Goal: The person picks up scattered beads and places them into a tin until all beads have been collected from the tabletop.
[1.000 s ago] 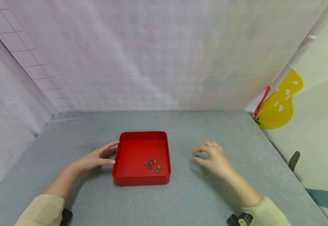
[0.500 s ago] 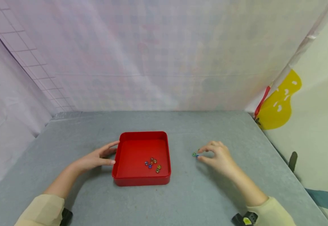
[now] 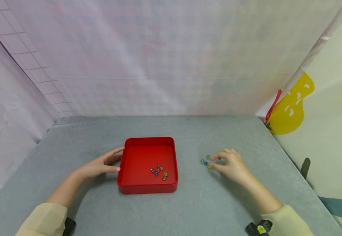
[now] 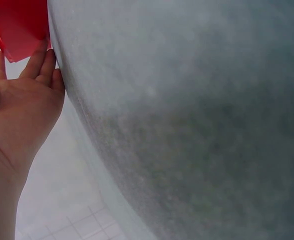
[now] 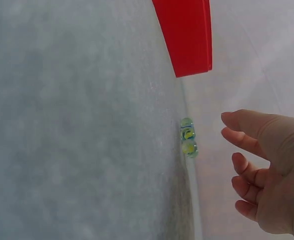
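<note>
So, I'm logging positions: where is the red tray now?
In the head view, the red tray sits on the grey table just left of centre, between the left hand at its left wall and the loose marbles to its right.

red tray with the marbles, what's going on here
A person is handling marbles beside a red tray. The left hand rests its fingers against the tray's left side, and several marbles lie inside, near the front right. The right hand is low over the table, fingers apart, close beside a small group of other marbles right of the tray. No marble shows in its grasp.
</note>
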The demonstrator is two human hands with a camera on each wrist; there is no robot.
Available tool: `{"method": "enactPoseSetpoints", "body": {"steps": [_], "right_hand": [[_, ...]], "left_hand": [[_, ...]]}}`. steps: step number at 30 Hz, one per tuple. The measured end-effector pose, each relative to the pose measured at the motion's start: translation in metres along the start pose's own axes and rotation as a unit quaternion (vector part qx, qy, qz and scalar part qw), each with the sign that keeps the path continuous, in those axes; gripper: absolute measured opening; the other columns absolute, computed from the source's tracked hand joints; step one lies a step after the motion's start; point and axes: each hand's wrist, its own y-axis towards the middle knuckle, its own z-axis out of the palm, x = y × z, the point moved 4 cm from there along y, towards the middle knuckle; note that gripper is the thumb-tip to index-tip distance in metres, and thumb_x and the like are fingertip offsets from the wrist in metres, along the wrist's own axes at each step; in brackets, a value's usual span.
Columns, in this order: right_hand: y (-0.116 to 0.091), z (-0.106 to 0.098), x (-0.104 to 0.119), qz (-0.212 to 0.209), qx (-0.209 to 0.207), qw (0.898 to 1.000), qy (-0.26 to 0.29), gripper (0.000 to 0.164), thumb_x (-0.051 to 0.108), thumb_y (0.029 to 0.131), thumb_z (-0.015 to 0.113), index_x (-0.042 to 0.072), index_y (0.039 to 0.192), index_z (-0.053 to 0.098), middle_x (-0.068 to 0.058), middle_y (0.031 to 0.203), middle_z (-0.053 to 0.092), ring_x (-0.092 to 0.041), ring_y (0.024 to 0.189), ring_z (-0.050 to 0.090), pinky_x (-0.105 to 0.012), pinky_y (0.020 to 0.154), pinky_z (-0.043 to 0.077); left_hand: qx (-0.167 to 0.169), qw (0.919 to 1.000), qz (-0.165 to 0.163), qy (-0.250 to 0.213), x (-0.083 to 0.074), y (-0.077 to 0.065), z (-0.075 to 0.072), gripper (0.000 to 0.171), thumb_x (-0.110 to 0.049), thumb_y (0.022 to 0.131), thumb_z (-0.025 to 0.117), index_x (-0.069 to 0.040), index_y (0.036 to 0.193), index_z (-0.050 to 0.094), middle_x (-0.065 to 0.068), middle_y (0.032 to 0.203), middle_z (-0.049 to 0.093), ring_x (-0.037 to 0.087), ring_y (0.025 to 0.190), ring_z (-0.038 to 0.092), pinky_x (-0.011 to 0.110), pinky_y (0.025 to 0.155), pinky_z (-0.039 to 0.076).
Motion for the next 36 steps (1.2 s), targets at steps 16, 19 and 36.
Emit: {"method": "enactPoseSetpoints", "body": {"steps": [16,19,36], "right_hand": [[-0.006,0.002,-0.01,0.006,0.014,1.0,-0.02,0.014,0.016,0.074,0.083,0.015,0.084,0.073,0.003,0.085,0.062,-0.023,0.082,0.053,-0.041,0.075,0.038],[-0.006,0.003,-0.011,0.009,0.019,1.0,-0.021,0.014,0.016,0.074,0.082,0.016,0.084,0.072,0.003,0.085,0.061,-0.022,0.08,0.052,-0.039,0.073,0.038],[-0.008,0.009,-0.018,0.017,0.036,0.999,-0.03,0.014,0.016,0.074,0.083,0.018,0.083,0.072,0.006,0.082,0.06,-0.018,0.079,0.05,-0.038,0.071,0.036]], "left_hand": [[-0.001,1.0,-0.003,0.002,-0.001,0.0,-0.001,0.077,-0.017,0.092,0.065,-0.016,0.154,0.019,0.022,0.153,0.023,0.043,0.138,0.02,0.058,0.099,0.035],[0.0,1.0,-0.004,0.001,-0.001,0.0,-0.001,0.077,-0.017,0.092,0.065,-0.016,0.154,0.019,0.022,0.153,0.023,0.043,0.139,0.02,0.058,0.1,0.035],[-0.002,1.0,-0.003,0.001,-0.002,0.0,0.0,0.077,-0.017,0.091,0.066,-0.015,0.154,0.02,0.022,0.152,0.024,0.043,0.138,0.021,0.057,0.099,0.036]]}}
